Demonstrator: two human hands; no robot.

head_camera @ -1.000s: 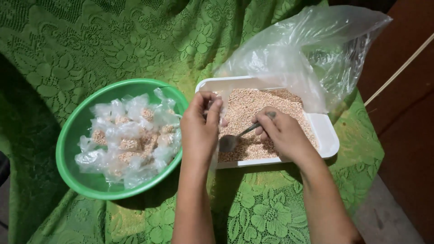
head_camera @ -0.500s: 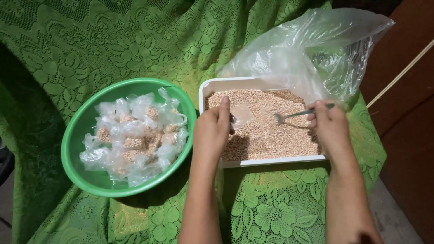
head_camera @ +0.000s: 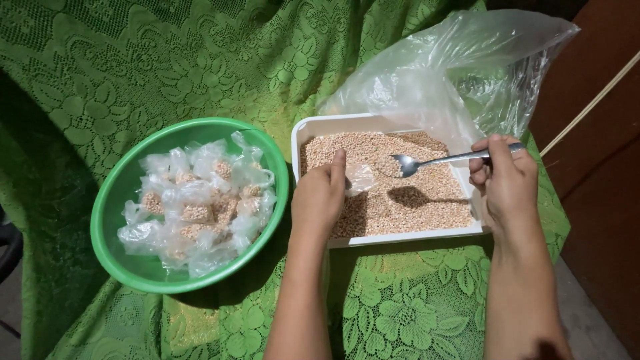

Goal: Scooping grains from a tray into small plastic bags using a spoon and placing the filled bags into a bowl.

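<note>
Small bag (head_camera: 361, 179), thin, limp and slippery, is being pinched open at its mouth by the left hand (head_camera: 320, 197); the right hand (head_camera: 507, 177) is gripping a light, stiff spoon (head_camera: 433, 161) by its handle above the grain (head_camera: 413, 200).

We see open bench (head_camera: 100, 73) along the rear-left corner. The green bowl (head_camera: 107, 207) blocks the left side, just beside the white tray (head_camera: 298, 137); a clear bag (head_camera: 433, 73) crowds the tray's rear-right corner.
</note>
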